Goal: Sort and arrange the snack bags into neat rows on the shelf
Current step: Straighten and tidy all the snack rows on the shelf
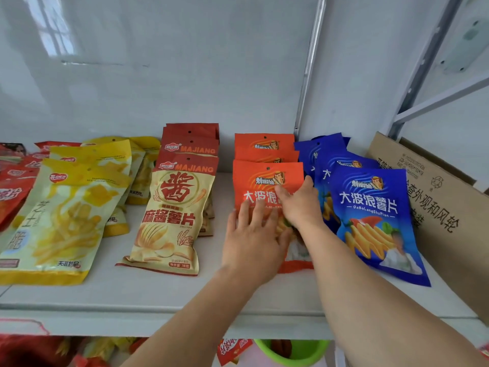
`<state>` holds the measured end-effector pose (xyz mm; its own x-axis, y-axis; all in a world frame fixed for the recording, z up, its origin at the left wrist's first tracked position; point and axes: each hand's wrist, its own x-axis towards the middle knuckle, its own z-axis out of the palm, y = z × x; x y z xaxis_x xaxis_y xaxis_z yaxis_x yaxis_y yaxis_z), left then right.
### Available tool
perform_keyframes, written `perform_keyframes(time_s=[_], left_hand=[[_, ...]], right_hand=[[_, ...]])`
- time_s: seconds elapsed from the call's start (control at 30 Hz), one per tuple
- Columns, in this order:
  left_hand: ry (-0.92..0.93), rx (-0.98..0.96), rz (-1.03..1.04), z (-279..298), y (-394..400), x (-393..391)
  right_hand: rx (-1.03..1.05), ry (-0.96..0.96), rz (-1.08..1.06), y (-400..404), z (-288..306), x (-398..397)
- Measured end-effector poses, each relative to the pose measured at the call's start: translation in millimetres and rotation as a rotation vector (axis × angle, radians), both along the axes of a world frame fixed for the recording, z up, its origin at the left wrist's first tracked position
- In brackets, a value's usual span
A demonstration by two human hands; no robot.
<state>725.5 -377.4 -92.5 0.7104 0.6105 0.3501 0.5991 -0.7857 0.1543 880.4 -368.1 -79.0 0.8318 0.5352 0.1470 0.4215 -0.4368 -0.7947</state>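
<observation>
Centre right of the frame, both hands press flat on the front orange snack bag (267, 178) on the white shelf (158, 295): left hand (252, 242) fingers spread wide, right hand (299, 205) fingers straight, between beige bags (169, 213) and blue bags (370, 215).

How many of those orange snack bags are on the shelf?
3 show. The front orange bag lies under both hands, the middle orange bag peeks out behind it, and the rear orange bag stands nearest the wall. More may be hidden in the stack.
</observation>
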Motion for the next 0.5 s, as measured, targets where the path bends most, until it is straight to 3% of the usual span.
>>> perform_keyframes(time_s=[0.2, 0.37, 0.5], left_hand=[[0.147, -0.044, 0.001, -2.3, 0.1, -4.1], [0.117, 0.001, 0.05, -0.7, -5.8, 4.5], [0.043, 0.016, 0.088, -0.6, -7.3, 20.1]], right_hand=[[-0.113, -0.358, 0.005, -1.3, 21.3, 9.5], [-0.229, -0.663, 0.179, 31.4, 46.4, 33.6], [-0.306, -0.747, 0.345, 61.9, 50.0, 45.7]])
